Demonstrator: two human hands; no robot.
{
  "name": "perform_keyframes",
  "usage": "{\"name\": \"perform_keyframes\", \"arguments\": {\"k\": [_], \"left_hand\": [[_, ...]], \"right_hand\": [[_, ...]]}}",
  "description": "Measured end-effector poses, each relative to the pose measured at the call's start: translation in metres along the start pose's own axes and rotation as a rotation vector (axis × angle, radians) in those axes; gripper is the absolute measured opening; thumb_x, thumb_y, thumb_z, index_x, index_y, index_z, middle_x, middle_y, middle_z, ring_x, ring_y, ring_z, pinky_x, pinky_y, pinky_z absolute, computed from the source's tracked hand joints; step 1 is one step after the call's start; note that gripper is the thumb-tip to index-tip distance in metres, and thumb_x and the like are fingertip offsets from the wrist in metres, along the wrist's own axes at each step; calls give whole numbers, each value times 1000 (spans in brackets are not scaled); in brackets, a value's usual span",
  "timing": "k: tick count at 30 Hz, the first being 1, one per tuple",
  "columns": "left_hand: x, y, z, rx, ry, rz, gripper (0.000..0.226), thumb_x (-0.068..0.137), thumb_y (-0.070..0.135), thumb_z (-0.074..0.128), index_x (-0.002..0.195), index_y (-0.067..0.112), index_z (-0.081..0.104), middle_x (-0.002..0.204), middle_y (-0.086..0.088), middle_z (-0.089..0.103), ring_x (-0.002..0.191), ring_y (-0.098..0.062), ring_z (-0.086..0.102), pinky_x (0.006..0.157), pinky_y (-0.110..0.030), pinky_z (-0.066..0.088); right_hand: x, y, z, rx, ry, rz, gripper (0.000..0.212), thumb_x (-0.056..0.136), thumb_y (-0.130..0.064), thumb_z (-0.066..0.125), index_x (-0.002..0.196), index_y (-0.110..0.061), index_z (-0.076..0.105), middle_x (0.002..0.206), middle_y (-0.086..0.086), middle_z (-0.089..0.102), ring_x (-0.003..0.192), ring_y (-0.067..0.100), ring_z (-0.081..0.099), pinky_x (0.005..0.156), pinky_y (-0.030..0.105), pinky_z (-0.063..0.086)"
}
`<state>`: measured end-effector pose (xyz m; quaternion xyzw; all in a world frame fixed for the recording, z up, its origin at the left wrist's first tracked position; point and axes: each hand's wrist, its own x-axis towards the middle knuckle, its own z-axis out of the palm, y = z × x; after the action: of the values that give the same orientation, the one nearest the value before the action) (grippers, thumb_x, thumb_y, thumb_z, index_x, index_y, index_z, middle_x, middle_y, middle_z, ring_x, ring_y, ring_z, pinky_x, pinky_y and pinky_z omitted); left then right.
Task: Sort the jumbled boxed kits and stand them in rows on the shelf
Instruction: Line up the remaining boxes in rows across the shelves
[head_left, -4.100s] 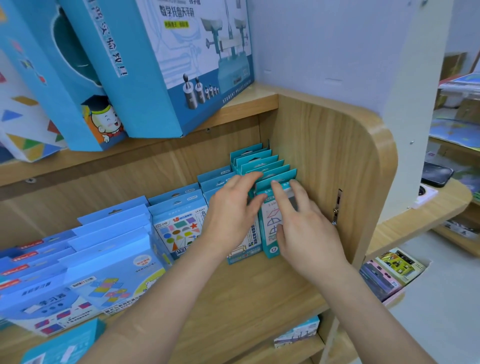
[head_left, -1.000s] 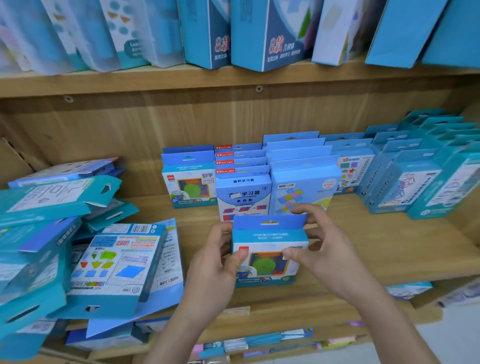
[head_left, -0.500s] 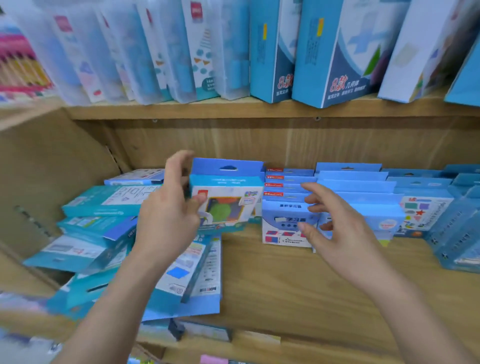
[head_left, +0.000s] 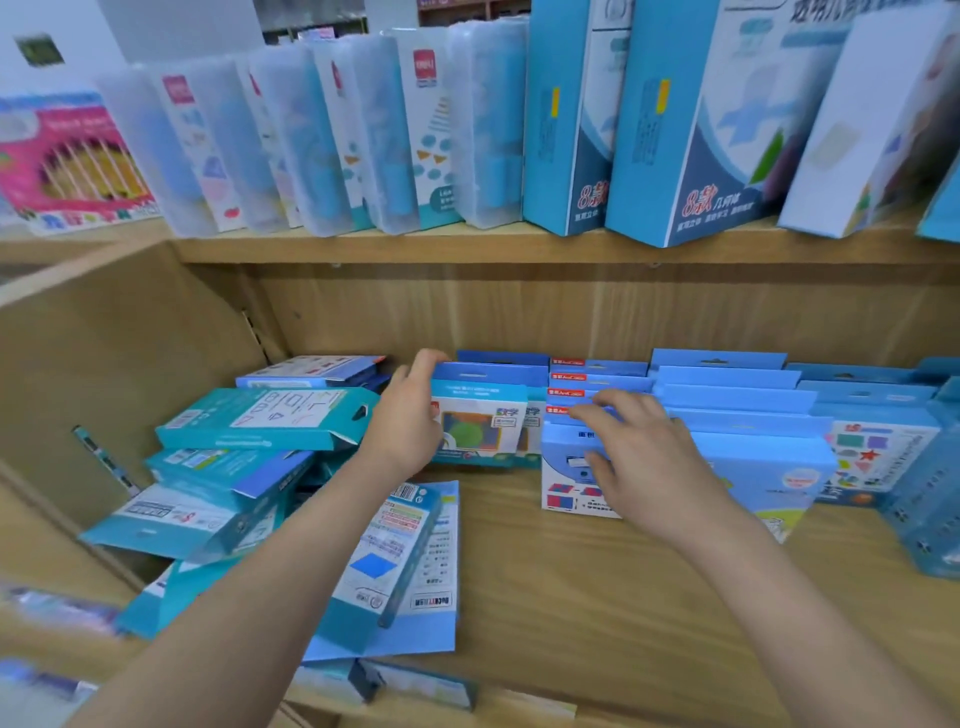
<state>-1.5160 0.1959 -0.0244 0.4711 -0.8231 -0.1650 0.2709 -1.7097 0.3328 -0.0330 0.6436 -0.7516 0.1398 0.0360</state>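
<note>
While rows (head_left: 737, 410) stand at centre and right of the shelf (head_left: 571, 571), the left hand (head_left: 410, 431) grips a kit (head_left: 480, 415) upright at one row's front, the right hand (head_left: 644, 452) rests slack-fingered on the next row (head_left: 569, 480), and a lower-left pile (head_left: 249, 467) waits unsorted.

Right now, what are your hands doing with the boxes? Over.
Left hand grips green-circle kit at leftmost row. Right hand rests on neighbouring box. Jumbled pile waits at left.

Retail shop indicated: wooden shelf (head_left: 571, 571) is stocked with duplicate boxed kits (head_left: 737, 415), hang-tab packaging, barcodes.
</note>
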Motion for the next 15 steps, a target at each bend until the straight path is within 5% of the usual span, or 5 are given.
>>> {"name": "perform_keyframes", "arguments": {"k": [8, 15], "left_hand": [[3, 6, -2, 123, -168, 106, 54, 82, -2, 51, 128, 21, 34, 117, -10, 50, 102, -33, 55, 84, -41, 46], [10, 0, 35, -39, -101, -85, 50, 85, -4, 50, 129, 15, 37, 123, -14, 41, 104, -34, 56, 85, -32, 41]], "right_hand": [[2, 1, 3, -86, -31, 7, 49, 94, -26, 47, 141, -31, 34, 149, -5, 28, 136, 19, 24, 100, 36, 31], [1, 0, 5, -53, -39, -12, 50, 94, -21, 47, 142, -26, 34, 151, -1, 27, 137, 19, 26, 106, 34, 33]]}}
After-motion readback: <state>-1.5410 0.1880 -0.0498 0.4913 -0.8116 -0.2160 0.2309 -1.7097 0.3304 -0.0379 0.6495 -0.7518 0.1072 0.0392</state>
